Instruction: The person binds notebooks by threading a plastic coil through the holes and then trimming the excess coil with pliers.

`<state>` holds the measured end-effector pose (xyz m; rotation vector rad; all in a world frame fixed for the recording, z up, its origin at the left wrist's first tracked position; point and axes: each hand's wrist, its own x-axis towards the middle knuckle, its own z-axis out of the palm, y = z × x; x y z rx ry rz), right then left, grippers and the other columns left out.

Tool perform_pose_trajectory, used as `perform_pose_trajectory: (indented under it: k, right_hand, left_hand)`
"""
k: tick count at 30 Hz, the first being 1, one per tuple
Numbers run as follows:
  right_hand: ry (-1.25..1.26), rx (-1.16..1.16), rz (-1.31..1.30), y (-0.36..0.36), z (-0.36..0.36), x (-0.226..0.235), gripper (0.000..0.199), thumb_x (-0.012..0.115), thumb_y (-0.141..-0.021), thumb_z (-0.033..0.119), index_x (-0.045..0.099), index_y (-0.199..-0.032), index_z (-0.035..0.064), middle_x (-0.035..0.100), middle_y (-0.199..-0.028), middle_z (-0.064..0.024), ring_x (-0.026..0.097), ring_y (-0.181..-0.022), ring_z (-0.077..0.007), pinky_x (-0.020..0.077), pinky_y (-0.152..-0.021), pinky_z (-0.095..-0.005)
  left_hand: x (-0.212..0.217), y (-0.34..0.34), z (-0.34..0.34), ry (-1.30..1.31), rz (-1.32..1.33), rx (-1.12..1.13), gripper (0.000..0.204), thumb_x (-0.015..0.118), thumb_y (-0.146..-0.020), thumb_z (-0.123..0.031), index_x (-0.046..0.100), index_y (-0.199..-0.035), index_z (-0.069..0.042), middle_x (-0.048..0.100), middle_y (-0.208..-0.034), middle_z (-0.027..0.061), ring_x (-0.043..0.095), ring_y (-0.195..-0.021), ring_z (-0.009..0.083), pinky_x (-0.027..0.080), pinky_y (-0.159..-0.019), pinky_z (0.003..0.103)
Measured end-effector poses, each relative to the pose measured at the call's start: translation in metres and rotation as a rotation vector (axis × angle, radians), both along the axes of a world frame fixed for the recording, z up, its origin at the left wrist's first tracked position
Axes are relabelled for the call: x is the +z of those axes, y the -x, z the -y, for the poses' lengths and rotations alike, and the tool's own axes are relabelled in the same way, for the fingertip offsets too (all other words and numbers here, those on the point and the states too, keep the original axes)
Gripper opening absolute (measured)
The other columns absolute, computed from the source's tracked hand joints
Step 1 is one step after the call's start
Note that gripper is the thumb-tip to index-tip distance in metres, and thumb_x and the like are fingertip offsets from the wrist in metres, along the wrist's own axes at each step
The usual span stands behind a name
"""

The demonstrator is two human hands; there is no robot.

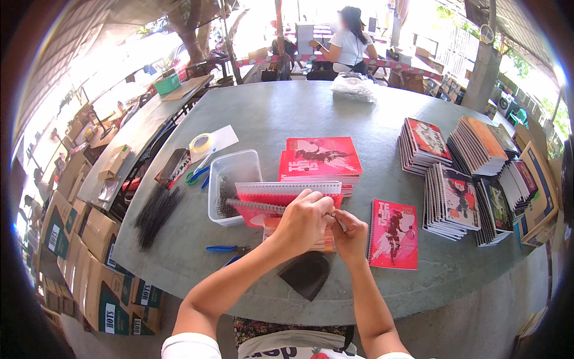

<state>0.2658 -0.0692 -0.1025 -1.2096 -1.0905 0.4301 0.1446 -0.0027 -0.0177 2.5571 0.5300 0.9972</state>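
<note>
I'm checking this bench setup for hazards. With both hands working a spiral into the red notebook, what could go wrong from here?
The spiral coil juts left past the left hand, so it may snag or bend. The right hand pinches its end, where a wire tip could prick the fingers. The blue pliers lie near the table edge and could get knocked off.

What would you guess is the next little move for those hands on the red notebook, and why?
Probably keep turning the spiral coil further along the red notebook. The left hand rests on the notebook's edge, the right hand pinches something small at the coil's end, and part of the coil juts out past the notebook to the left, so it seems not fully in.
</note>
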Motion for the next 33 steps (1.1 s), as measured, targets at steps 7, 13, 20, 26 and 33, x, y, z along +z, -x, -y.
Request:
perform_pose_trajectory:
  k: [7, 13, 20, 26, 33]
  right_hand:
    - [-0.064, 0.107, -0.194, 0.001, 0.002, 0.022, 0.019, 0.057, -0.084, -0.001, 0.064, -0.102, 0.0002, 0.067, -0.087, -0.0025, 0.059, -0.081, -0.0077, 0.0472, -0.073, -0.0234]
    - [0.087, 0.143, 0.083, -0.028, 0.004, 0.048, 0.021, 0.059, -0.086, 0.003, 0.064, -0.106, 0.0007, 0.067, -0.089, -0.0014, 0.058, -0.084, -0.0067, 0.0463, -0.074, -0.0221]
    - [0.357, 0.325, 0.957, 0.051, -0.038, 0.123, 0.029, 0.065, -0.08, 0.022, 0.065, -0.101, 0.0015, 0.066, -0.091, -0.0192, 0.065, -0.085, -0.0295, 0.0496, -0.076, -0.0379]
    - [0.411, 0.19, 0.907, 0.107, -0.105, 0.1, 0.027, 0.063, -0.081, 0.028, 0.067, -0.095, 0.0055, 0.066, -0.079, -0.0167, 0.064, -0.08, -0.0327, 0.0488, -0.073, -0.041]
    - [0.412, 0.15, 0.878, 0.105, -0.105, 0.105, 0.026, 0.067, -0.077, 0.031, 0.069, -0.092, 0.0094, 0.064, -0.069, -0.0136, 0.063, -0.07, -0.0288, 0.048, -0.064, -0.0382]
  left_hand:
    - [0.012, 0.017, 0.014, -0.259, 0.14, 0.055, 0.022, 0.068, -0.069, -0.007, 0.06, -0.09, -0.007, 0.055, -0.082, 0.0083, 0.054, -0.085, 0.029, 0.046, -0.076, 0.039]
    - [-0.051, 0.177, -0.015, 0.007, -0.629, 0.095, 0.056, 0.072, -0.069, -0.019, 0.051, -0.12, -0.009, 0.052, -0.109, 0.0178, 0.05, -0.104, 0.0344, 0.041, -0.09, 0.043]
    - [-0.069, 0.216, -0.011, 0.202, -0.935, 0.455, 0.06, 0.061, -0.07, -0.019, 0.046, -0.127, -0.008, 0.049, -0.118, 0.0213, 0.045, -0.112, 0.0383, 0.037, -0.095, 0.046]
    - [-0.132, 0.196, -0.033, 0.555, -0.291, 0.461, 0.045, 0.054, -0.076, -0.025, 0.048, -0.117, -0.006, 0.06, -0.088, 0.017, 0.059, -0.087, 0.0313, 0.046, -0.076, 0.04]
    - [-0.019, 0.174, -0.028, 1.02, 0.044, 0.261, 0.041, 0.056, -0.078, -0.026, 0.05, -0.112, -0.005, 0.056, -0.078, 0.0074, 0.054, -0.072, 0.0149, 0.042, -0.064, 0.03]
